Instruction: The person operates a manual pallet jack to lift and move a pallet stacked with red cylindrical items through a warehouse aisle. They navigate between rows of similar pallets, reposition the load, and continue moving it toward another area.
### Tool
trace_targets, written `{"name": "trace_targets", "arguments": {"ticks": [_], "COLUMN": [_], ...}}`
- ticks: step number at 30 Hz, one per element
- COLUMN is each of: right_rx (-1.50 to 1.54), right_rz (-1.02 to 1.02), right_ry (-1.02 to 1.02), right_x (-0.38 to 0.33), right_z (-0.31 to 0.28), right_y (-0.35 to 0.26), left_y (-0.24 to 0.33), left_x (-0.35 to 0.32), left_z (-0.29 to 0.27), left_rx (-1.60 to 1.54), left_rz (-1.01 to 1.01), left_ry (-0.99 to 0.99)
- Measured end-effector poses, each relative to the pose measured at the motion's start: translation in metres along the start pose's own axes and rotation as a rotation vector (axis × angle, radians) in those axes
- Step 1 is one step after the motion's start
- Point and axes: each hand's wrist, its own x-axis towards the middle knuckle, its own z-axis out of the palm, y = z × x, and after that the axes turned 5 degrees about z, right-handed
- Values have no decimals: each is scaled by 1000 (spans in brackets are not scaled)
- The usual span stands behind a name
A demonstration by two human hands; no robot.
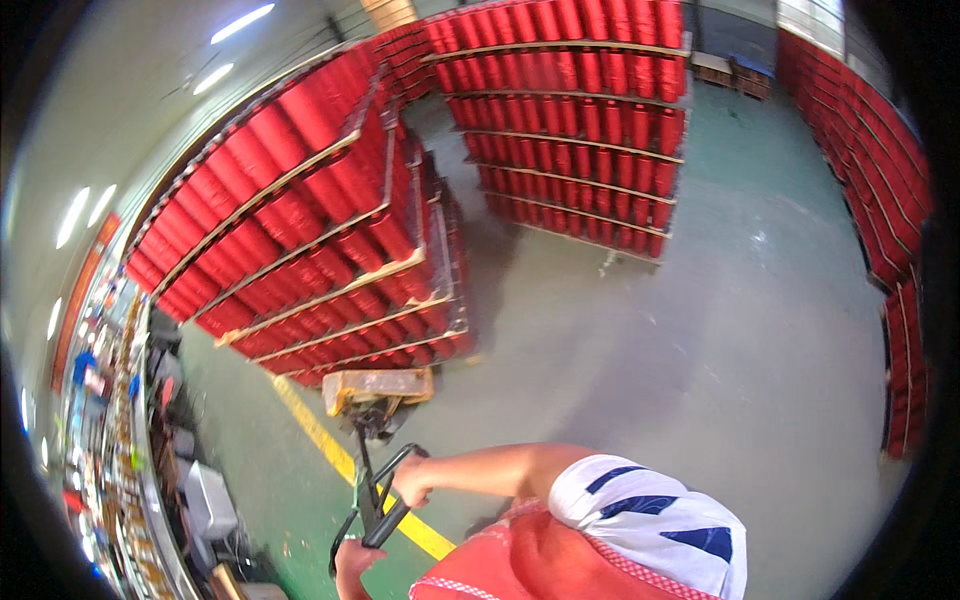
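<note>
My right hand (411, 482) is closed around the dark loop handle (386, 525) of a pallet jack. Lower down, my left hand (356, 558) wraps the other side of that handle. The pallet jack's worn yellow body (378, 388) sits at the foot of a tall layered stack of red cylinders (330, 235), parted by thin boards. Its forks are hidden beneath the load. My right arm reaches across from a white sleeve with dark blue patches, beside a red apron.
A second stack of red cylinders (570, 125) stands farther back, and more stacks (860, 150) line the right side. A yellow floor line (315, 415) runs under the handle. Along the left is a long cluttered workbench (150, 480) with a white box (208, 502) beside it.
</note>
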Motion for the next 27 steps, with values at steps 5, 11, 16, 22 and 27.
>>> {"name": "trace_targets", "arguments": {"ticks": [5, 11, 16, 22, 27], "right_rx": [-52, -60, -118, -103, -84], "right_rz": [-16, 63, 145, 220, 256], "right_ry": [7, 45, 90, 126, 192], "right_x": [11, 29, 66, 68, 66], "right_z": [28, 101, 154, 195, 231], "right_y": [-46, -137, -184, -242, -268], "left_y": [-48, -142, -208, -263, -293], "left_x": [-22, -62, -65, -88, -100], "left_z": [13, 42, 55, 71, 86], "left_rx": [-22, 79, 160, 156, 278], "left_rz": [16, 68, 183, 233, 307], "left_ry": [11, 24, 26, -10, 38]}}
